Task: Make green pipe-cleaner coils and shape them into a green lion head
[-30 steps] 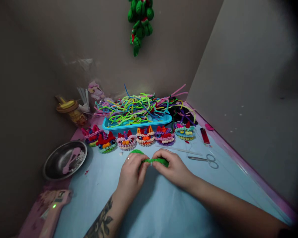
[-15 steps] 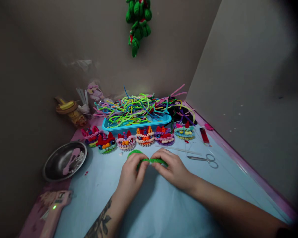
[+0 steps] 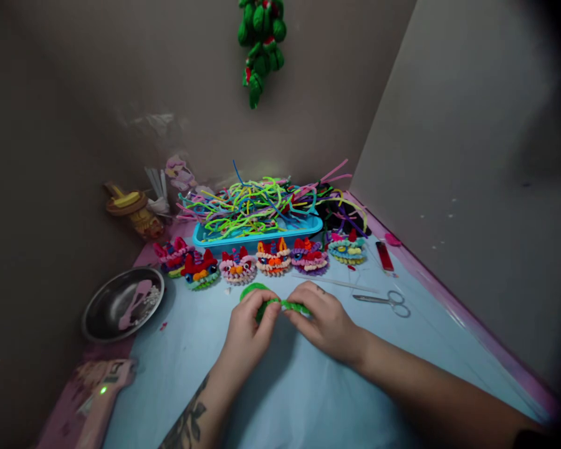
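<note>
Between my hands, over the middle of the blue table cover, is a green pipe cleaner piece with a rounded, coiled part on the left and a twisted strand on the right. My left hand pinches the rounded part between thumb and fingers. Its strand runs across to my right hand, where thumb and fingers are closed on the end. The fingers hide part of the green piece. Just beyond my hands stands a row of several colourful pipe cleaner animal heads.
Behind the heads, a blue tray overflows with loose pipe cleaners. Scissors and a red lighter-like item lie on the right. At left are a metal bowl and a pink glue gun. Green ornaments hang above.
My right hand has turned slightly, its fingers curling a little more around the green strand. The left hand keeps nearly the same grip and place.
</note>
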Demonstrator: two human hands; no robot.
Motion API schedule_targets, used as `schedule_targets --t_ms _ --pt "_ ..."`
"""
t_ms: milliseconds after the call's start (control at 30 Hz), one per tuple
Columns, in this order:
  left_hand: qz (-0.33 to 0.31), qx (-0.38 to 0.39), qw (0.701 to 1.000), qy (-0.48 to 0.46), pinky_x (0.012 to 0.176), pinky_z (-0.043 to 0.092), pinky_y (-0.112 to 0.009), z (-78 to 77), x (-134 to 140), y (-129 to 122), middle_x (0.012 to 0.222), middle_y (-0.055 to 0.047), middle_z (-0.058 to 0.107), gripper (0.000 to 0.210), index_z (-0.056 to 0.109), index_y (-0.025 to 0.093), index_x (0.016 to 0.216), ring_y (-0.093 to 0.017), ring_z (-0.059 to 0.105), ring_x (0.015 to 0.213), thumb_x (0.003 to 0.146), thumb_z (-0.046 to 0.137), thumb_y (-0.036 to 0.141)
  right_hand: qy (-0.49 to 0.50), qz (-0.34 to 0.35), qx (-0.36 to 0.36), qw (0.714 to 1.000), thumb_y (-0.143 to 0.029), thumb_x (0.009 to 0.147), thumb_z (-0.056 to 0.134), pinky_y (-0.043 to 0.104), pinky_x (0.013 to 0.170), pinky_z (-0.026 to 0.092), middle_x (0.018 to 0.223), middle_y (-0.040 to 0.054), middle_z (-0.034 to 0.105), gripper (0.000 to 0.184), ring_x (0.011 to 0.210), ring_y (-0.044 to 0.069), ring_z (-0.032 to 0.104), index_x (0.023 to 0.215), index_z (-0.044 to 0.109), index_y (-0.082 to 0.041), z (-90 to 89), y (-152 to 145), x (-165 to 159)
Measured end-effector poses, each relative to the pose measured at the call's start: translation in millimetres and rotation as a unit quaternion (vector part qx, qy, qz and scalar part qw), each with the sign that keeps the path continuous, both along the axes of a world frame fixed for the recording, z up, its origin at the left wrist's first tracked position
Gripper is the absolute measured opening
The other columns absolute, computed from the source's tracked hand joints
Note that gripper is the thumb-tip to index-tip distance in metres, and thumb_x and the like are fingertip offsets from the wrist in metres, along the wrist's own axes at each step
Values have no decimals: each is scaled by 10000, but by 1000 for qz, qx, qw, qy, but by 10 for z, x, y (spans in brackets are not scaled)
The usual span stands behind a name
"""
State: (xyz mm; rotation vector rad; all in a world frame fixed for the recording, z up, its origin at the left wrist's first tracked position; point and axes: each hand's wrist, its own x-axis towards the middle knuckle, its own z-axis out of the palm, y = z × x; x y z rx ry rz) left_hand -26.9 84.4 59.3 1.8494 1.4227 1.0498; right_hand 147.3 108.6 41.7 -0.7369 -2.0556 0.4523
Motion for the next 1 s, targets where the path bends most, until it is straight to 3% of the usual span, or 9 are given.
schedule_targets --t_ms 300,533,1000 --pt "-27 -60 994 -88 712 448 -274 53 20 -6 845 -36 595 128 557 179 897 -166 569 794 853 526 294 -28 9 21 999 -155 885 525 312 733 493 856 65 603 113 825 186 568 985 565 -188 -18 7 17" --pt "-2 -63 993 -96 644 427 -254 31 37 -3 750 -6 559 32 535 182 792 -143 535 704 801 545 211 -64 1 41 997 -176 893 512 325 753 510 910 83 628 162 865 198 586 1042 574 -185 2 -10 7" --pt "-28 -62 991 -112 695 438 -256 70 8 -3 778 -14 593 40 566 177 797 -145 563 754 781 539 152 -81 7 54 995 -148 881 511 344 742 493 896 80 642 153 836 203 569 1010 587 -183 -51 -7 -3"
